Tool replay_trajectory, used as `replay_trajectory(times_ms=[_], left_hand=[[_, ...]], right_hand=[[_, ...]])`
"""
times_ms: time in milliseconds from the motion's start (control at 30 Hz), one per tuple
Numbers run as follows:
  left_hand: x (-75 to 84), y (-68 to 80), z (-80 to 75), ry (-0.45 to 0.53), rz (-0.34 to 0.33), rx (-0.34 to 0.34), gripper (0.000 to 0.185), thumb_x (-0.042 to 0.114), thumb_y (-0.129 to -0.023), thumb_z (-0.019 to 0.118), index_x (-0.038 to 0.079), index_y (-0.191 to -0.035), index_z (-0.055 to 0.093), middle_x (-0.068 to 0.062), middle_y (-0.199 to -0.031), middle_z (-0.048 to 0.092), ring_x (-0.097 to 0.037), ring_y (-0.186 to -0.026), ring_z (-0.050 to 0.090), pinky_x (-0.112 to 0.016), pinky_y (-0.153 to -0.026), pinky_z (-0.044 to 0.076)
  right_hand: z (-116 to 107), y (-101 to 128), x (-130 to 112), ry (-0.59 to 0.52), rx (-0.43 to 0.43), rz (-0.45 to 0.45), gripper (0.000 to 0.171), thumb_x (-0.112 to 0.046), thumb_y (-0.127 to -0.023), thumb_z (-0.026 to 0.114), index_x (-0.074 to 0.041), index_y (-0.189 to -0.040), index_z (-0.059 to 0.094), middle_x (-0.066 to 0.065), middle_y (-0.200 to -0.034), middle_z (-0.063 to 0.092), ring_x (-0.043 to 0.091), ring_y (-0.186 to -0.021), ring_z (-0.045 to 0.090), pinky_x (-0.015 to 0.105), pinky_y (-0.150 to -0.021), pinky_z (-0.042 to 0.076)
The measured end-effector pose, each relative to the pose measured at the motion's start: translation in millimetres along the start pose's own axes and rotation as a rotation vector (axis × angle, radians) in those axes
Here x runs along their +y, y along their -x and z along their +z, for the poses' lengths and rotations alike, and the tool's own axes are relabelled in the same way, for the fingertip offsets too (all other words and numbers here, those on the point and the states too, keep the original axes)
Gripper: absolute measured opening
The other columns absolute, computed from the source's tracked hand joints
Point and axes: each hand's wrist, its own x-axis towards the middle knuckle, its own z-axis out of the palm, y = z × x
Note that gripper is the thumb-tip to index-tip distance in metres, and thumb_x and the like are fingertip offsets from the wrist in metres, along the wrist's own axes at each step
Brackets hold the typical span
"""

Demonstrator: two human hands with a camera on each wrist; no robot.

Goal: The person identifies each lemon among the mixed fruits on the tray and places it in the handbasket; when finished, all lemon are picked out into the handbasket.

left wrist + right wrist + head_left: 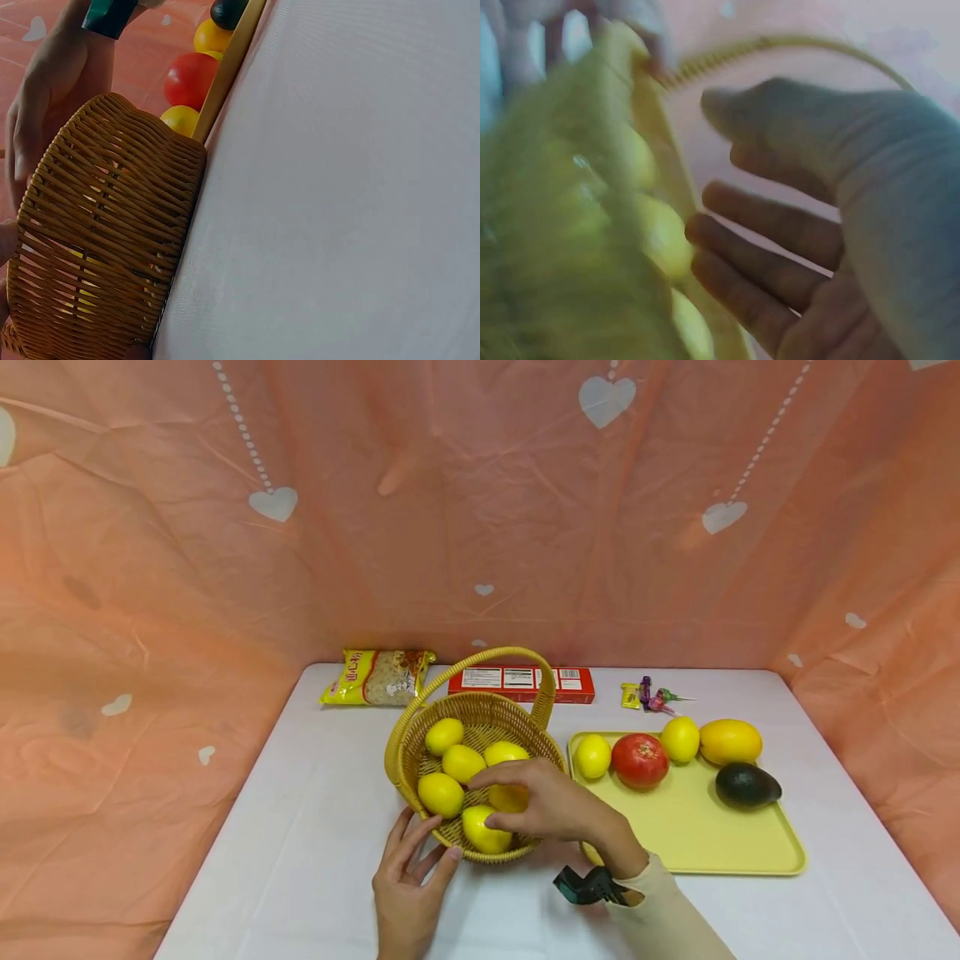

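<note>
A round wicker basket [551, 749] with an arched handle stands in mid-table, several yellow lemons [441, 795] inside. My left hand [412, 885] grips its near left side, index fingertip and thumb at the rim. Over the basket's right half hangs my right hand [540, 797], partly covering some lemons. In the right wrist view this hand [795, 217] has its fingers loosely spread with nothing between them, fingertips close to the lemons [665, 236]. The left wrist view shows the basket's woven side [105, 225].
Right of the basket lies a yellow tray [675, 843] with lemons [680, 739], a red pomegranate-like fruit [640, 762], a yellow-orange mango [730, 742] and a dark avocado [747, 786]. Behind are a yellow food packet [378, 677], a red box [519, 683] and wrapped candies [647, 695].
</note>
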Motion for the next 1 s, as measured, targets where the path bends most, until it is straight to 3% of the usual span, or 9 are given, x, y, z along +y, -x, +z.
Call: replay_trajectory(times_ms=[100, 300, 433, 567, 633, 700, 867, 1000], left_hand=[[0.3, 0.0, 0.2, 0.005, -0.005, 0.002, 0.044, -0.006, -0.092, 0.085, -0.002, -0.134, 0.075, -0.022, -0.169, 0.04, -0.01, -0.135, 0.064, -0.027, -0.1, 0.065], [1.3, 0.1, -0.5, 0.0, 0.004, 0.016, 0.043, -0.006, -0.091, 0.086, -0.002, -0.133, 0.075, -0.023, -0.169, 0.04, -0.007, -0.134, 0.064, -0.03, -0.1, 0.066], [0.5, -0.6, -1.4, -0.002, 0.011, 0.015, 0.044, -0.006, -0.091, 0.085, -0.002, -0.134, 0.075, -0.025, -0.169, 0.039, -0.002, -0.131, 0.065, -0.029, -0.099, 0.066], [-0.7, -1.0, -1.8, -0.008, 0.01, 0.016, 0.044, -0.006, -0.091, 0.085, -0.001, -0.134, 0.075, -0.024, -0.169, 0.039, -0.001, -0.131, 0.065, -0.03, -0.099, 0.066], [-0.9, -1.1, -1.7, -0.013, 0.007, 0.018, 0.045, -0.006, -0.091, 0.086, 0.0, -0.134, 0.076, -0.023, -0.169, 0.04, -0.001, -0.132, 0.065, -0.03, -0.099, 0.066], [-0.6, -1.2, -1.5, -0.015, 0.007, 0.02, 0.045, -0.005, -0.091, 0.086, 0.0, -0.134, 0.076, -0.022, -0.169, 0.04, -0.003, -0.132, 0.065, -0.03, -0.099, 0.066], [0.7, -0.9, -0.1, -0.009, 0.007, 0.012, 0.043, -0.005, -0.091, 0.086, 0.0, -0.133, 0.076, -0.023, -0.169, 0.04, -0.003, -0.132, 0.065, -0.029, -0.098, 0.066], [0.4, -0.6, 0.2, -0.009, 0.006, 0.01, 0.043, -0.004, -0.091, 0.086, 0.0, -0.133, 0.076, -0.023, -0.169, 0.04, -0.005, -0.132, 0.065, -0.028, -0.098, 0.066]], right_hand=[[-20.0, 11.7, 15.2, -0.088, 0.082, 0.048, 0.04, -0.023, -0.097, 0.087, -0.015, -0.135, 0.078, 0.002, -0.134, 0.079, 0.026, -0.124, 0.073, 0.046, -0.112, 0.062], [-53.2, 38.2, 48.1, -0.303, 0.211, 0.088, 0.037, -0.007, -0.1, 0.081, -0.003, -0.136, 0.075, 0.017, -0.135, 0.077, 0.035, -0.127, 0.072, 0.029, -0.116, 0.057], [-64.5, 50.4, 66.0, -0.349, 0.292, 0.12, 0.036, 0.0, -0.099, 0.078, 0.004, -0.135, 0.074, 0.027, -0.135, 0.074, 0.041, -0.127, 0.071, 0.035, -0.112, 0.061], [-67.0, 56.2, 78.2, -0.118, 0.34, 0.253, 0.036, -0.01, -0.098, 0.082, -0.005, -0.134, 0.078, 0.017, -0.135, 0.076, 0.041, -0.121, 0.073, 0.038, -0.098, 0.067], [-66.4, 56.1, 80.1, 0.042, 0.31, 0.33, 0.038, -0.016, -0.097, 0.084, -0.012, -0.135, 0.078, 0.012, -0.137, 0.077, 0.037, -0.119, 0.072, 0.042, -0.093, 0.067], [-65.4, 54.1, 78.2, 0.154, 0.249, 0.392, 0.041, -0.019, -0.097, 0.084, -0.014, -0.137, 0.077, 0.011, -0.14, 0.075, 0.036, -0.123, 0.07, 0.051, -0.099, 0.065], [-64.0, 49.3, 64.4, 0.266, 0.089, 0.468, 0.043, -0.011, -0.093, 0.081, -0.009, -0.136, 0.076, 0.015, -0.142, 0.073, 0.042, -0.135, 0.065, 0.065, -0.12, 0.051], [-65.7, 50.8, 51.3, 0.284, 0.011, 0.486, 0.045, -0.005, -0.088, 0.082, -0.007, -0.133, 0.078, 0.013, -0.134, 0.076, 0.036, -0.121, 0.068, 0.063, -0.116, 0.055]])
